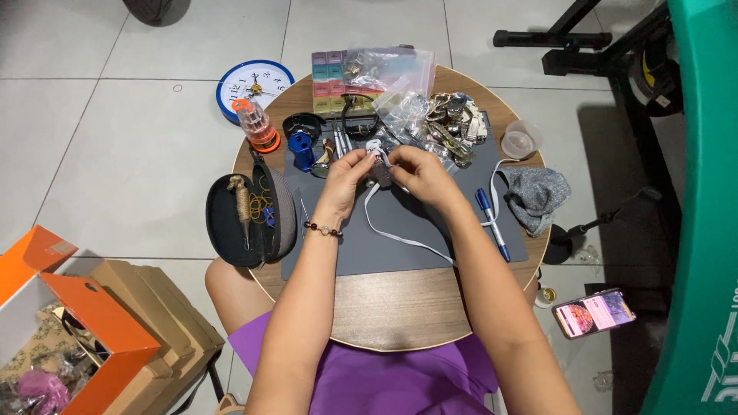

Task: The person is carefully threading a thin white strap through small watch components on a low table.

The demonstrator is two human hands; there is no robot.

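Head view, centre of frame: my left hand (347,170) and right hand (415,173) meet over the grey mat (400,230), fingers of both pinched closed on a small white device (377,157) held between them; what exactly it is, too small to tell. White strap (392,230) hangs from it, loops down across the mat toward lower centre. Beaded bracelet (323,229) on my left wrist. Just right of my right forearm, blue pen (490,223) lies on the mat. Above the hands: blue tool (303,150), pile of metal watches (450,127), plastic bags (384,69) on a coloured pill organiser (330,81). Left edge of round wooden table (400,307): open black case (250,219) with rubber bands inside. Upper left: orange-based bottle (257,123), wall clock (254,84) on floor. Right side: grey cloth (538,196), clear cup (521,141). Lower right: phone (593,313), lit screen. Lower left: orange box (84,323).
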